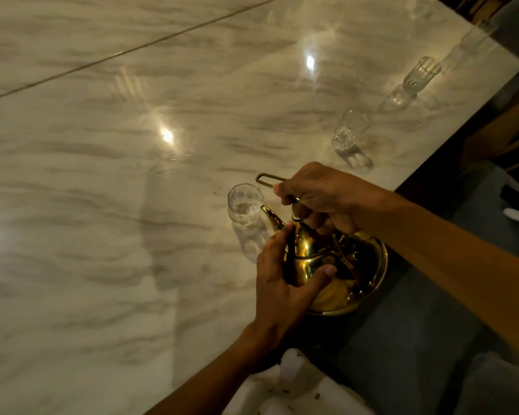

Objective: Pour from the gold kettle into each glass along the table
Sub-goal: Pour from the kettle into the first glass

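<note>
The shiny gold metal kettle (336, 265) hangs tilted over the near edge of the pale marble table (102, 175), between the person's two hands, its curved spout (270, 217) angled down onto the rim of the nearest clear drinking glass (244, 204). A thin stream of clear water runs from the spout tip into that glass, which is partly full.

The right hand (321, 199) reaches in from the right, forearm sloping down across the table edge, its fingers curled tight around the kettle's thin looped gold wire handle (267, 179), which sticks out past the knuckles. The left hand (279, 283) comes up from below with the wrist bent, palm and thumb pressed against the kettle's lid and body, fingers lying along the side nearest the spout.

Farther along the same edge stand a second clear glass (349, 133) and a third clear glass (421, 73), well apart from each other, both holding some water.
</note>
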Available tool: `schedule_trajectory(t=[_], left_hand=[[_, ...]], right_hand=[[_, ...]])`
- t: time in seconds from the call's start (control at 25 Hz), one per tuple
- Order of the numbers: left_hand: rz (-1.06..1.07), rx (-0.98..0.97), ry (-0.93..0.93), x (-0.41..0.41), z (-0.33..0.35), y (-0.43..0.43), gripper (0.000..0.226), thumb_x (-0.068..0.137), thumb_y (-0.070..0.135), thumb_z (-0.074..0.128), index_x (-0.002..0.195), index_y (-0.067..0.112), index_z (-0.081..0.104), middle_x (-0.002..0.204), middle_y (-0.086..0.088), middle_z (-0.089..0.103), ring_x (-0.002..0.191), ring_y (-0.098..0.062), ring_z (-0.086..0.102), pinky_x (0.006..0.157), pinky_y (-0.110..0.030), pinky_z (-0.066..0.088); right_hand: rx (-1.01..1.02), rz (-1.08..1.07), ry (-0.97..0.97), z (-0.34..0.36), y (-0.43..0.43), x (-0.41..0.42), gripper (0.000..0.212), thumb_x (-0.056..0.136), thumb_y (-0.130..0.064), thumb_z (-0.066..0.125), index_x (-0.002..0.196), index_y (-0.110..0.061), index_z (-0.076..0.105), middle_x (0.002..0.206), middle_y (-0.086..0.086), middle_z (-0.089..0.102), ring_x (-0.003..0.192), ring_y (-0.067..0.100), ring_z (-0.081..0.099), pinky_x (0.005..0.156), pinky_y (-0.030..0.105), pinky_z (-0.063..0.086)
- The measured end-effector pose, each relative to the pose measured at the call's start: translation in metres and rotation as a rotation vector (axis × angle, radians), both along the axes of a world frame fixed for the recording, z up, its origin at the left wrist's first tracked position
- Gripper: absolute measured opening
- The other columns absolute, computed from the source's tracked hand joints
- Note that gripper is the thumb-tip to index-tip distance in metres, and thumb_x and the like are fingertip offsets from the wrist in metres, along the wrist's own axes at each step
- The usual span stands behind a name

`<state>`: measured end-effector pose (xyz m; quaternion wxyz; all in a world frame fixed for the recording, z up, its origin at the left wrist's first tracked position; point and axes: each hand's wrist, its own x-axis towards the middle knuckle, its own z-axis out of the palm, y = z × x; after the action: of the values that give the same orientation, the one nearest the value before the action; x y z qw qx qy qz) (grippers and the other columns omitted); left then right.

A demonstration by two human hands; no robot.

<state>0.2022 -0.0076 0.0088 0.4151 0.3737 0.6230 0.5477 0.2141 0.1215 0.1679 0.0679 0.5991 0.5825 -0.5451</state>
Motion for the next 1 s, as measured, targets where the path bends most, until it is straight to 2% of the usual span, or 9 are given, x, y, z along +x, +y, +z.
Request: schedule_trajectory(t=[0.32,0.56,0.88,1.0], left_hand=[[-0.021,-0.008,-0.041,0.0,-0.002,-0.001,0.089,0.067,0.077,0.07,0.144,0.047,0.036,0.145,0.002,0.047,0.132,-0.021,0.05,0.1,-0.048,0.053],[-0.032,0.005,-0.014,-0.002,0.002,-0.002,0.084,0.066,0.079,0.067,0.14,0.055,0.034,0.145,0.004,0.046,0.133,-0.017,0.049,0.102,-0.047,0.052],[-0.051,0.031,0.019,-0.002,-0.007,-0.008,0.082,0.067,0.077,0.069,0.138,0.061,0.031,0.145,0.007,0.042,0.134,-0.018,0.047,0.102,-0.047,0.052],[-0.059,0.038,0.076,-0.001,-0.013,-0.011,0.085,0.068,0.078,0.066,0.142,0.056,0.03,0.145,0.007,0.041,0.135,-0.018,0.044,0.103,-0.048,0.051]], right_hand=[[0.001,-0.008,-0.008,0.002,-0.001,0.0,0.024,0.094,-0.022,0.05,0.075,-0.008,0.054,0.049,0.0,0.039,0.021,0.005,0.031,0.033,0.017,0.025],[0.024,0.006,-0.012,0.003,-0.002,0.001,0.023,0.093,-0.023,0.05,0.075,-0.009,0.055,0.052,0.001,0.04,0.02,0.004,0.033,0.033,0.018,0.025],[0.006,-0.043,0.048,-0.001,-0.011,0.011,0.025,0.093,-0.024,0.05,0.074,-0.008,0.053,0.048,0.001,0.036,0.027,0.006,0.026,0.034,0.016,0.022],[0.023,-0.067,0.056,-0.006,-0.016,0.02,0.027,0.093,-0.026,0.05,0.071,-0.01,0.052,0.042,-0.002,0.039,0.024,0.005,0.027,0.032,0.014,0.023]])
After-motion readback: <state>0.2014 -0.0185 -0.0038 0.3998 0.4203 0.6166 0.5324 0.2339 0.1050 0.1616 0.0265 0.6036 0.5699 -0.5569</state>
